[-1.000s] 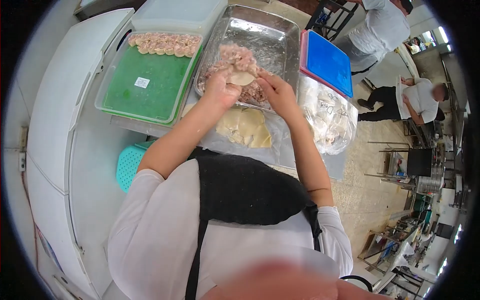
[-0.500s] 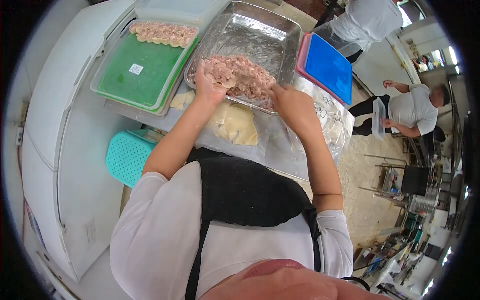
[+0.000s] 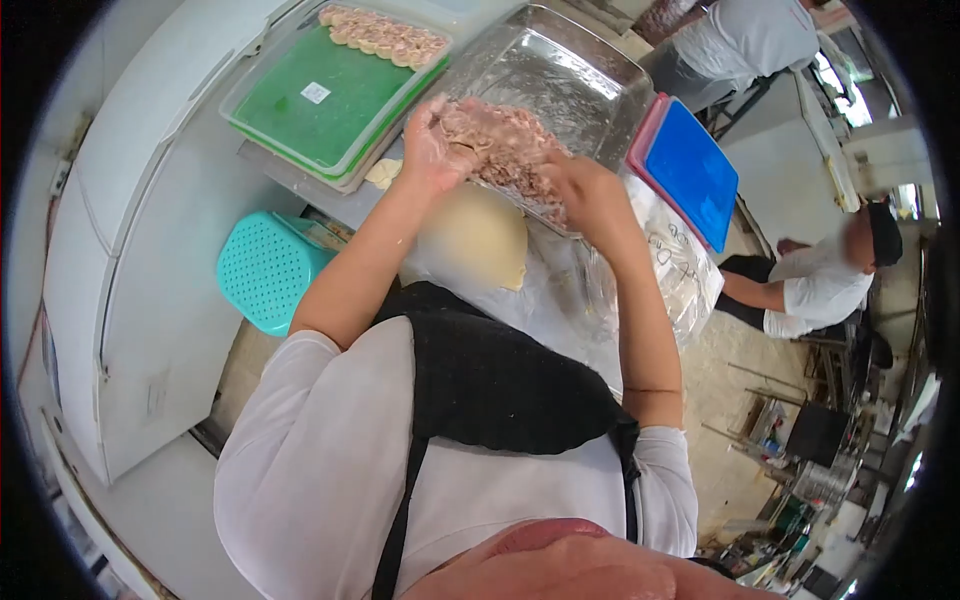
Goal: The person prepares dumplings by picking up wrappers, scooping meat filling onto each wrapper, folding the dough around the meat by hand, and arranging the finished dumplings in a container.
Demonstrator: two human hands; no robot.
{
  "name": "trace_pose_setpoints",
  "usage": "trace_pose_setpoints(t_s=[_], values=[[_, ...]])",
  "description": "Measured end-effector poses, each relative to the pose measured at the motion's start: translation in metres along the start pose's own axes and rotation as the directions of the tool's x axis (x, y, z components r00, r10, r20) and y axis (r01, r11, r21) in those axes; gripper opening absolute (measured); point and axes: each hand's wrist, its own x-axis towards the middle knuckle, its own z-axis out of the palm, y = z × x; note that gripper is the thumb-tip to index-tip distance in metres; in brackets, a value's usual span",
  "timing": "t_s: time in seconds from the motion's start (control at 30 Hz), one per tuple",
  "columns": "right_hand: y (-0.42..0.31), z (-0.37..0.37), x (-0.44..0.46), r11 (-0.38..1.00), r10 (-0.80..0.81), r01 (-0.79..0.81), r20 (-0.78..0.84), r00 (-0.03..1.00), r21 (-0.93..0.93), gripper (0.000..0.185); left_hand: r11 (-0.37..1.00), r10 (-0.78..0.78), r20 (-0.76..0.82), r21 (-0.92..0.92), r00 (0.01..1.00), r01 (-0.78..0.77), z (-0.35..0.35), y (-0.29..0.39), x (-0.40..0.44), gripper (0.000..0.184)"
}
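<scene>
Raw minced filling (image 3: 515,150) is heaped in the near part of a metal tray (image 3: 570,60). My left hand (image 3: 432,150) is at the tray's near left corner, fingers curled around a dough wrapper with some filling. Over the right side of the heap is my right hand (image 3: 588,195), its fingers bent and partly blurred; whatever they grip is too small to name. Dough wrappers (image 3: 485,235) lie on plastic just below the tray. At the upper left, a green-bottomed container (image 3: 335,110) holds rows of filled dumplings (image 3: 385,38) along its far edge.
A blue lid (image 3: 692,170) and a plastic bag with writing (image 3: 670,260) are right of the tray. A turquoise basket (image 3: 268,272) stands below the table at left. One person (image 3: 825,280) is at the right, another (image 3: 745,45) at the upper right.
The wrapper in my left hand has gone from flat between both hands to cupped in the palm. My right hand moved away, rightward over the filling. The camera view has shifted and tilted.
</scene>
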Motion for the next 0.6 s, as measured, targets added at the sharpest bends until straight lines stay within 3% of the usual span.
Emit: trace_pose_setpoints(t_s=[0.03, 0.1, 0.13, 0.2, 0.23, 0.27, 0.3, 0.33, 0.37, 0.4, 0.47, 0.5, 0.57, 0.6], values=[[0.002, -0.002, 0.000, 1.000, -0.019, 0.019, 0.007, 1.000, 0.006, 0.025, 1.000, 0.021, -0.001, -0.003, 1.000, -0.021, 0.001, 0.006, -0.005, 0.047], [0.003, -0.006, -0.001, 0.925, 0.199, -0.162, -0.076, 0.977, 0.343, 0.031, 0.972, 0.014, 0.157, 0.231, 0.988, -0.050, 0.006, 0.020, -0.015, 0.049], [0.000, -0.009, 0.000, 0.926, 0.187, -0.151, -0.072, 0.980, 0.346, 0.031, 0.971, 0.028, 0.156, 0.230, 0.987, -0.064, 0.009, 0.028, -0.023, 0.049], [-0.011, -0.016, 0.001, 0.828, 0.357, -0.396, 0.172, 0.918, 0.397, 0.032, 0.763, -0.006, 0.260, 0.625, 0.966, -0.164, 0.020, 0.043, -0.038, 0.066], [-0.015, -0.013, -0.001, 0.812, 0.358, -0.401, 0.181, 0.916, 0.424, 0.031, 0.619, -0.022, 0.280, 0.758, 0.960, -0.207, 0.023, 0.051, -0.042, 0.080], [-0.024, -0.015, -0.002, 0.814, 0.357, -0.397, 0.174, 0.918, 0.424, 0.031, 0.617, -0.024, 0.286, 0.758, 0.958, -0.211, 0.025, 0.059, -0.045, 0.080], [-0.037, -0.021, -0.002, 0.823, 0.338, -0.412, 0.246, 0.909, 0.391, 0.033, 0.208, 0.083, 0.462, 0.859, 0.883, -0.468, 0.026, 0.068, -0.047, 0.085], [-0.058, -0.022, 0.002, 0.835, 0.323, -0.422, 0.307, 0.895, 0.352, 0.034, -0.250, 0.093, 0.652, 0.747, 0.752, -0.616, 0.027, 0.085, -0.050, 0.092], [-0.072, -0.024, 0.003, 0.838, 0.325, -0.420, 0.298, 0.897, 0.348, 0.034, -0.057, 0.045, 0.681, 0.733, 0.731, -0.678, 0.021, 0.093, -0.046, 0.097], [-0.085, -0.025, 0.006, 0.863, 0.307, -0.392, 0.287, 0.908, 0.319, 0.032, -0.056, 0.043, 0.687, 0.727, 0.725, -0.685, 0.025, 0.101, -0.052, 0.097], [-0.108, -0.016, 0.013, 0.887, 0.284, -0.360, 0.273, 0.919, 0.289, 0.031, 0.074, -0.183, 0.618, 0.784, 0.764, -0.617, 0.033, 0.120, -0.069, 0.085], [-0.119, -0.006, 0.017, 0.909, 0.245, -0.304, 0.224, 0.943, 0.285, 0.030, 0.070, -0.180, 0.620, 0.782, 0.764, -0.619, 0.029, 0.134, -0.071, 0.085], [-0.137, 0.013, 0.027, 0.932, 0.191, -0.236, 0.181, 0.965, 0.275, 0.029, -0.247, -0.246, 0.435, 0.836, 0.866, -0.490, 0.012, 0.162, -0.073, 0.070], [-0.143, 0.024, 0.033, 0.954, 0.125, -0.153, 0.120, 0.985, 0.260, 0.029, -0.249, -0.232, 0.439, 0.836, 0.868, -0.490, 0.000, 0.175, -0.075, 0.070]])
